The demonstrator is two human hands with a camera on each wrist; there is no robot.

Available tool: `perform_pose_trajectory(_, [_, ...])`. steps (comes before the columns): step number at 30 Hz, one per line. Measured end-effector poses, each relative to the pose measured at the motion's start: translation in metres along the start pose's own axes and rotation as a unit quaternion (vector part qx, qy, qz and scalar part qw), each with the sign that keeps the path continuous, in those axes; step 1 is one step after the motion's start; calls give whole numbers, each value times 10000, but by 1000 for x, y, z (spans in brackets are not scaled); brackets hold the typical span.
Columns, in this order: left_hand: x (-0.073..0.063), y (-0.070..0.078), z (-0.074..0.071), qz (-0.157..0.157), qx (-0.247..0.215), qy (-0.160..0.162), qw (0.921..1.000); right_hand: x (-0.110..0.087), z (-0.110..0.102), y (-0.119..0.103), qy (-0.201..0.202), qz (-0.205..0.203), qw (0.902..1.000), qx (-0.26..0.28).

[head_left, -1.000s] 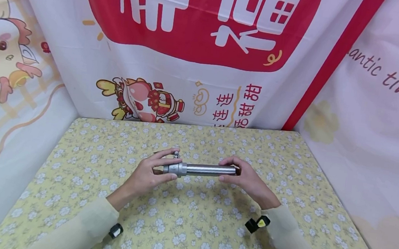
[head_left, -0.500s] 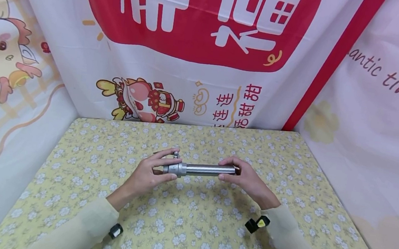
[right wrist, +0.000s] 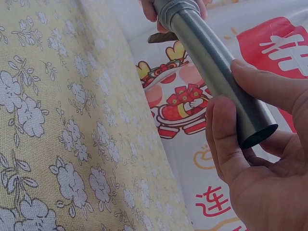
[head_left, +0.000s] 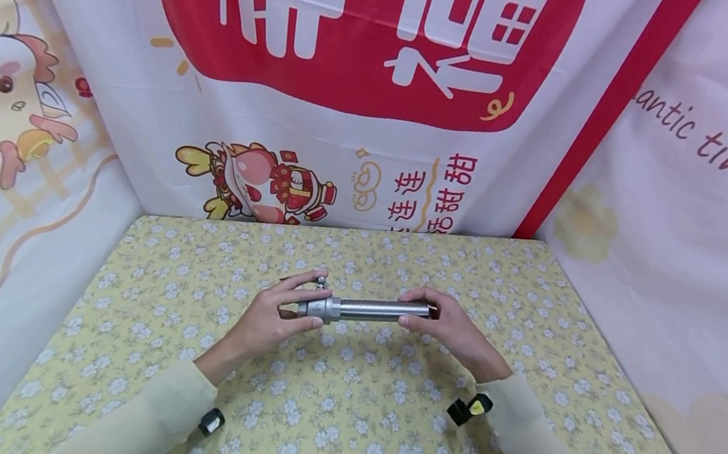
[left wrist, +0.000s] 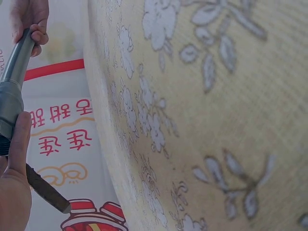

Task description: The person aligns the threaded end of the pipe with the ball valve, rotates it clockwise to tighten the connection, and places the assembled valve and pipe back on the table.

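Observation:
A metal ball valve (head_left: 333,308) with a straight steel pipe (head_left: 376,310) joined to its right end is held level above the table. My left hand (head_left: 265,321) grips the valve, thumb on the near side and fingers on the far side. In the left wrist view a dark, flat lever handle (left wrist: 48,190) sticks out past that hand. My right hand (head_left: 450,328) pinches the pipe near its free end between thumb and fingers. That end shows as a round, hollow opening in the right wrist view, where the pipe (right wrist: 209,60) slants up toward the valve fitting (right wrist: 175,10).
The table (head_left: 329,418) has a yellow cloth with white flowers. Printed curtains (head_left: 375,131) stand behind it and along both sides. A small black band device (head_left: 211,421) is on the left sleeve, another black device (head_left: 470,408) on the right sleeve.

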State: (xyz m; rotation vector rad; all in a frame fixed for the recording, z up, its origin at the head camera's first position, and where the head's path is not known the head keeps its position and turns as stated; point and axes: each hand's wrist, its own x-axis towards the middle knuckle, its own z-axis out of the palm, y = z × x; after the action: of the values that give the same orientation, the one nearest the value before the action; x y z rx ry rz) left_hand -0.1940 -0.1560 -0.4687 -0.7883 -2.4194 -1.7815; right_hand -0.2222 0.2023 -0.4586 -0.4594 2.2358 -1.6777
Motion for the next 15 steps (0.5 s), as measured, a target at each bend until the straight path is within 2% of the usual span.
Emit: perform_pose_trajectory(15, [0, -1, 0, -29, -70, -19, 10000, -1, 2, -4, 127, 42, 9999, 6])
